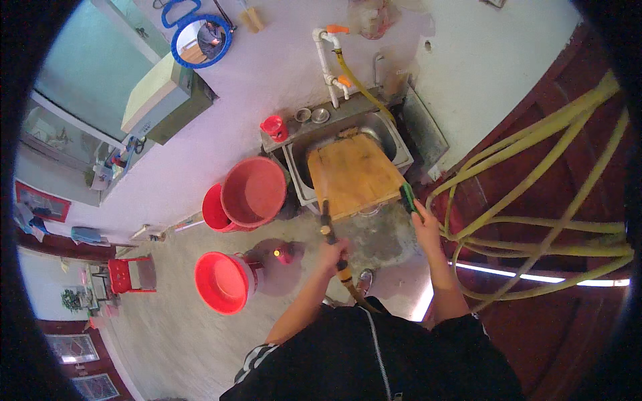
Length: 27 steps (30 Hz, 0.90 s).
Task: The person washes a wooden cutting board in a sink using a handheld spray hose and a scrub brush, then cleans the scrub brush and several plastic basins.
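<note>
My left hand [335, 254] grips a hose spray nozzle [326, 223], pointed at a wooden board [353, 173]. From the nozzle a yellow hose runs back towards my body. In my right hand [425, 223] is a green-backed brush [409, 196], held at the board's right edge. The board rests tilted across a stainless steel sink [297, 175] and covers much of its basin. Water seems to strike the board's left part.
A yellow hose [368, 92] drops from the upper orange-handled tap into the sink. Red basins [256, 193] stand left of the sink, another red basin [220, 283] nearer me. Thick hose coils [531, 175] hang at the right. A red mug [274, 128] sits on the ledge.
</note>
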Each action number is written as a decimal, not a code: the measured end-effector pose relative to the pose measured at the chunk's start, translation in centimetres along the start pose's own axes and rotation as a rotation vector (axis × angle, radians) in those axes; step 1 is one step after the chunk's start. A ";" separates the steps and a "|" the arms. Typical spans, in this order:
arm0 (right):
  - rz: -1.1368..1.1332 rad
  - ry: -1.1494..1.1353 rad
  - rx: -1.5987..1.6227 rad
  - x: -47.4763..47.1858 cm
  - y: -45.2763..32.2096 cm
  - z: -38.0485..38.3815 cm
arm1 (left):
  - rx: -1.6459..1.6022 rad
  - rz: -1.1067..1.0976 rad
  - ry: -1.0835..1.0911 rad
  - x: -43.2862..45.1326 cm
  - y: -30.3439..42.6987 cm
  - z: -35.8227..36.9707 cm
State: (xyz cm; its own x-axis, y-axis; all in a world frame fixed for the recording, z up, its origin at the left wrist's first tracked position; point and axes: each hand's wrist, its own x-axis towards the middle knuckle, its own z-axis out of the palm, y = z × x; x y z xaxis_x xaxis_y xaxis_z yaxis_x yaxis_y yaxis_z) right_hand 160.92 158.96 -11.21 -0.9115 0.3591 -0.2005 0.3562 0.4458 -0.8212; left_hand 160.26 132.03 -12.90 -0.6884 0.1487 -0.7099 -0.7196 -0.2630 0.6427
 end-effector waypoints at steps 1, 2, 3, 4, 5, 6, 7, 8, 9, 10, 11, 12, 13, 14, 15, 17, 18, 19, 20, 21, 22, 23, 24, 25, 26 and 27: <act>-0.085 0.034 0.032 0.2 -0.6 0.1 | -0.008 0.017 0.026 -0.2 0.2 -0.3; -0.169 0.070 0.063 0.3 -1.0 0.2 | 0.014 0.014 -0.005 0.1 -0.2 0.0; -0.260 0.097 0.099 0.7 -1.7 0.5 | 0.034 0.017 -0.027 0.7 -0.6 0.2; -0.230 0.065 0.092 1.0 -3.4 0.3 | 0.051 0.019 -0.049 0.5 -0.3 1.2; -0.201 0.033 0.086 1.2 -5.1 -0.4 | 0.112 -0.023 -0.018 0.2 -0.4 3.1; -0.169 0.006 0.075 1.2 -6.5 -1.0 | 0.174 -0.068 0.008 -0.8 -0.1 6.0; -0.240 0.034 0.094 1.3 -7.3 -1.0 | 0.239 -0.037 -0.045 -0.3 -1.3 7.7; -0.309 0.063 0.109 1.4 -7.8 -1.2 | 0.302 -0.007 -0.101 0.1 -2.3 8.9; -0.372 0.094 0.118 1.4 -8.1 -1.6 | 0.263 -0.014 -0.119 0.1 -2.7 9.9; -0.355 0.082 0.081 1.2 -8.3 -2.1 | 0.224 -0.021 -0.136 0.0 -3.0 10.7; -0.375 0.089 0.089 1.2 -8.2 -2.3 | 0.185 -0.027 -0.152 -0.1 -3.1 11.2; -0.386 0.100 0.091 1.2 -7.3 -2.8 | 0.149 -0.056 -0.202 -0.3 -2.8 11.1; -0.402 0.105 0.101 0.9 -6.8 -3.2 | 0.131 -0.036 -0.174 0.4 -3.4 9.7; -0.404 0.108 0.097 0.6 -6.5 -3.6 | 0.115 -0.014 -0.143 1.9 -4.4 7.5; -0.406 0.116 0.094 0.3 -6.4 -4.0 | 0.103 0.008 -0.115 2.5 -4.5 5.8; -0.332 0.101 0.107 -0.3 -6.2 -4.8 | -0.056 -0.013 0.013 1.0 -3.1 4.4; -0.264 0.072 0.123 -0.8 -6.8 -5.3 | -0.029 -0.016 0.034 0.6 -2.7 4.0; -0.196 0.043 0.138 -1.2 -7.1 -5.5 | -0.001 -0.020 0.054 0.2 -2.5 3.8; -0.212 0.053 0.137 -1.1 -6.7 -5.4 | 0.027 -0.024 0.073 0.0 -2.3 3.8; -0.232 0.068 0.134 -0.9 -6.3 -5.2 | 0.066 -0.037 0.049 -0.2 -2.3 4.5; -0.255 0.073 0.134 -0.8 -6.3 -4.9 | 0.102 -0.047 0.034 -0.4 -2.7 5.8; -0.225 0.055 0.147 -0.8 -6.4 -4.6 | 0.138 -0.058 0.019 -0.4 -3.2 7.1; -0.197 0.035 0.157 -0.7 -6.8 -4.3 | 0.171 -0.049 -0.011 -0.3 -3.8 8.7; -0.195 0.028 0.166 -0.7 -7.0 -4.4 | 0.204 -0.040 -0.046 -0.3 -4.0 10.3; -0.193 0.019 0.178 -0.6 -7.2 -4.3 | 0.196 -0.026 -0.069 -0.4 -3.8 11.2; -0.211 0.023 0.187 -0.7 -7.2 -4.6 | 0.190 -0.020 -0.099 -0.8 -3.2 12.4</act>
State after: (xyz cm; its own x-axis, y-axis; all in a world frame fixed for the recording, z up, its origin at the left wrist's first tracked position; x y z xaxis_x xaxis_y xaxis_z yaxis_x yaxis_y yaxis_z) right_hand 159.90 159.25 -2.67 -0.9557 0.2944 -0.0043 0.1133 0.3541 -0.9283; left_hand 162.05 144.57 -10.81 -0.6729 0.2472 -0.6972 -0.7307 -0.0760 0.6784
